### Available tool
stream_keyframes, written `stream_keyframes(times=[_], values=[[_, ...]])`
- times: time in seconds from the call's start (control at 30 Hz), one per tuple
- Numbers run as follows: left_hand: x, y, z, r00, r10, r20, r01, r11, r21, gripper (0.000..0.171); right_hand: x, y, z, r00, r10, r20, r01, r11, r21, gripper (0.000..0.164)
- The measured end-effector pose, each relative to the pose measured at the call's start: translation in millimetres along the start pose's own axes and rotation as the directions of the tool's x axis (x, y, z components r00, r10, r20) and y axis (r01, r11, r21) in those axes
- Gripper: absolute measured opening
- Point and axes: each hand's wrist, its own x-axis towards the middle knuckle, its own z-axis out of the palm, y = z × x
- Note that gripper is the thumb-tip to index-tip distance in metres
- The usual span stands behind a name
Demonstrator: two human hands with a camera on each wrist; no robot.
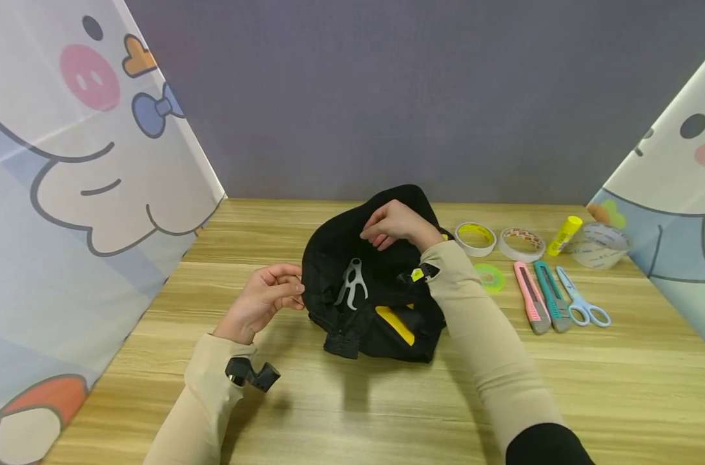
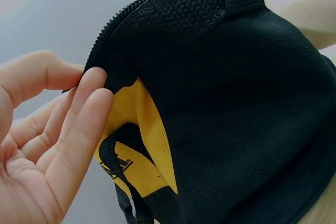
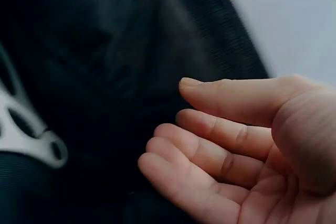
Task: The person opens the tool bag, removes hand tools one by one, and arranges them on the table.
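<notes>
A black fabric bag [image 1: 323, 258] with yellow panels [image 2: 149, 129] stands on the table, its mouth spread wide. My left hand [image 1: 263, 298] pinches the zippered edge [image 2: 113, 30] of the mouth between thumb and fingers, on the bag's left side. Over the opening, my right hand [image 1: 396, 223] has its fingers loosely bent, with nothing in them; the dark lining [image 3: 105, 77] lies behind it in the right wrist view. A grey two-legged tool with a rounded, holed head [image 1: 352, 283] lies in the bag, left of the right hand. Dark folds hide the rest of the inside.
Right of the bag lie two tape rolls [image 1: 476, 250] [image 1: 507, 252], green tape [image 1: 492, 278], a glue stick [image 1: 564, 236] and wide clear tape [image 1: 600, 245]. Nearer are pink [image 1: 529, 294] and teal [image 1: 551, 294] cutters and blue scissors [image 1: 579, 300]. A grey partition [image 1: 387, 97] stands behind.
</notes>
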Motion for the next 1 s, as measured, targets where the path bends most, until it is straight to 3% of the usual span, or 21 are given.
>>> stream_keyframes(times=[0.3,0.67,1.0], values=[[-0.7,0.1,0.0,1.000,0.008,-0.011,-0.008,1.000,0.006,0.039,19,34,30,0.982,0.185,0.034,-0.186,0.983,0.003,0.028],[-1.7,0.0,0.3,1.000,-0.003,-0.015,0.003,1.000,0.017,0.037,27,55,58,0.959,0.280,0.047,-0.274,0.956,-0.110,0.031],[-0.3,-0.5,-1.6,1.000,0.012,0.003,-0.012,1.000,0.005,0.037,31,56,62,0.944,0.327,0.037,-0.319,0.937,-0.139,0.031]])
